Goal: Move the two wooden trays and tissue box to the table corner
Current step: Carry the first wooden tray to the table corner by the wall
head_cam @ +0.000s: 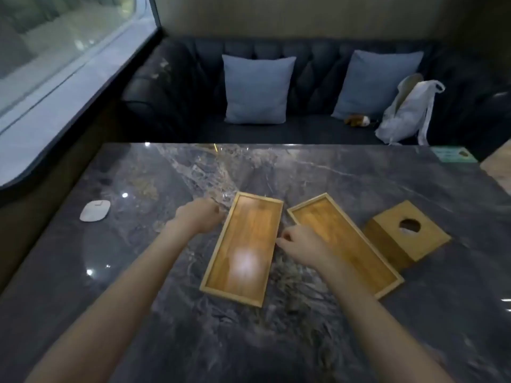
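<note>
Left hand (pixel 199 218) and right hand (pixel 300 244) curled at left tray (pixel 244 248) long edges – pinch unclear; right tray (pixel 345 243), tissue box (pixel 407 232) crowding right – far table (pixel 318 172) bare

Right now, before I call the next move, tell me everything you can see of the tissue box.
The tissue box is a light wooden cube with a round opening in its top face, something pale just showing inside. It stands upright on the dark marble table, turned corner-on to the camera, right of both trays. Its left lower edge sits very close to the right tray; whether they touch is unclear. Neither hand is on it.
</note>
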The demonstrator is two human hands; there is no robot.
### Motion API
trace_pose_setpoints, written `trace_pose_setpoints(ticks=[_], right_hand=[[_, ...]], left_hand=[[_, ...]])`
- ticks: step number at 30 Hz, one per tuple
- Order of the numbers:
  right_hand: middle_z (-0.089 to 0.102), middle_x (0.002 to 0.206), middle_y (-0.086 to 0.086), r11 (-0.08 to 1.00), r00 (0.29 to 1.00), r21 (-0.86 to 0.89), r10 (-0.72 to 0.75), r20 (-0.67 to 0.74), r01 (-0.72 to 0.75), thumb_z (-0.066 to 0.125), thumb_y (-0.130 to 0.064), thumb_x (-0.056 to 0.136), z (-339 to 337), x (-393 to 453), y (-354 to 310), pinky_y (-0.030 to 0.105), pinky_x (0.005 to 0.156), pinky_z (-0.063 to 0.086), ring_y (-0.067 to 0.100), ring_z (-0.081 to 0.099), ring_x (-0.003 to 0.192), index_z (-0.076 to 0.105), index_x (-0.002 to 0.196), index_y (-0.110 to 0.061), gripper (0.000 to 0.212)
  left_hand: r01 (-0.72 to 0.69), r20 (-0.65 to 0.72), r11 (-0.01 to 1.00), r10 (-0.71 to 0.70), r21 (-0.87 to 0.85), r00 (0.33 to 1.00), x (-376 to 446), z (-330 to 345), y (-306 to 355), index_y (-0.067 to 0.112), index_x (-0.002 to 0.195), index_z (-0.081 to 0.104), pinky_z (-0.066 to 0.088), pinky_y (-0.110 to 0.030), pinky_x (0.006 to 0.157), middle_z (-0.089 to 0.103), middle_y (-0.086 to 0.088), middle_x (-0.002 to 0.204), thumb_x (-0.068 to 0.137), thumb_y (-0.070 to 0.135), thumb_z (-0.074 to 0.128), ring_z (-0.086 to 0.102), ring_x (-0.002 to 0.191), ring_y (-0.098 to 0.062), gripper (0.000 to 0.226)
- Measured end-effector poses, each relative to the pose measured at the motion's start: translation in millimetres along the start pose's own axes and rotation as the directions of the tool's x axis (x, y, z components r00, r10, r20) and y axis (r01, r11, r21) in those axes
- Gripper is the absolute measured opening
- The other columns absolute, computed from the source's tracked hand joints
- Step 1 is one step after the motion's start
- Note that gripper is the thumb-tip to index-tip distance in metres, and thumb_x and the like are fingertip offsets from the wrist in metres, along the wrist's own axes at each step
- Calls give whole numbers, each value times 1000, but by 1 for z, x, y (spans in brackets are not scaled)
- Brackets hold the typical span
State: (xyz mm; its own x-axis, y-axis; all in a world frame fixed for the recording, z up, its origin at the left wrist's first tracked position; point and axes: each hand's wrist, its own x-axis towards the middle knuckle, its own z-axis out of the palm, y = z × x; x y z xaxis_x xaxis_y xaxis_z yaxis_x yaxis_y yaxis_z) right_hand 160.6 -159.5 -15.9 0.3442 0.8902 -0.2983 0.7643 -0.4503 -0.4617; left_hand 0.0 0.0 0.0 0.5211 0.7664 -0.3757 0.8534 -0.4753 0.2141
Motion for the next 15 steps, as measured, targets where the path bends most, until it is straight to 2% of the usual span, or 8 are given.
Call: trace_pose_setpoints(ticks=[2,3,5,7,10,13,15], right_hand=[[61,72,12,999,998,15,47,-42,-47,48,-30,85,18,-1,3,36,57,41,31,59,77,47,58,-17,31],[63,79,13,996,994,30,84,-64,-82,47,-32,86,29,-3,6,37,61,43,32,60,81,52,65,-14,28],[61,85,12,986,987,91,146,-73,-139,45,-34,88,50,-12,5,36,64,42,32,60,86,55,81,-10,27],[61,98,11,978,978,122,183,-99,-171,45,-34,89,70,-18,3,38,72,45,30,58,94,54,94,-10,26],[52,120,11,970,971,112,224,-82,-215,45,-31,90,96,-21,0,39,93,41,26,47,113,47,117,-11,33],[43,130,8,955,964,160,259,-50,-249,45,-32,90,113,-25,-2,39,95,42,24,40,121,34,131,-13,47],[41,131,9,958,963,141,260,-71,-248,46,-32,90,120,-26,-1,39,94,45,24,40,121,30,135,-13,51]], left_hand=[[41,-18,998,-41,-38,999,-2,20,-9,7,119,56,44,-41,93,58,-22,124,93,32,38,55,114,-37,40],[55,-23,996,-57,-63,998,-2,35,-15,6,114,59,45,-41,92,60,-22,120,93,34,37,56,112,-37,41],[29,-28,996,-31,-83,999,-6,61,-24,3,103,61,45,-42,90,61,-21,113,92,35,37,57,110,-37,42],[-23,-41,997,20,-67,999,-9,85,-32,4,110,58,45,-44,95,57,-18,120,92,30,41,52,116,-35,36],[-61,-123,998,57,-29,991,-24,113,-43,7,130,48,39,-42,104,45,-14,142,94,31,38,42,131,-30,44],[-51,-164,999,51,5,985,-34,135,-53,6,133,48,40,-42,104,47,-13,144,89,43,22,44,132,-29,63],[-36,-162,999,32,-20,986,-39,143,-56,7,133,49,40,-42,104,48,-12,143,87,44,18,44,133,-28,67]])
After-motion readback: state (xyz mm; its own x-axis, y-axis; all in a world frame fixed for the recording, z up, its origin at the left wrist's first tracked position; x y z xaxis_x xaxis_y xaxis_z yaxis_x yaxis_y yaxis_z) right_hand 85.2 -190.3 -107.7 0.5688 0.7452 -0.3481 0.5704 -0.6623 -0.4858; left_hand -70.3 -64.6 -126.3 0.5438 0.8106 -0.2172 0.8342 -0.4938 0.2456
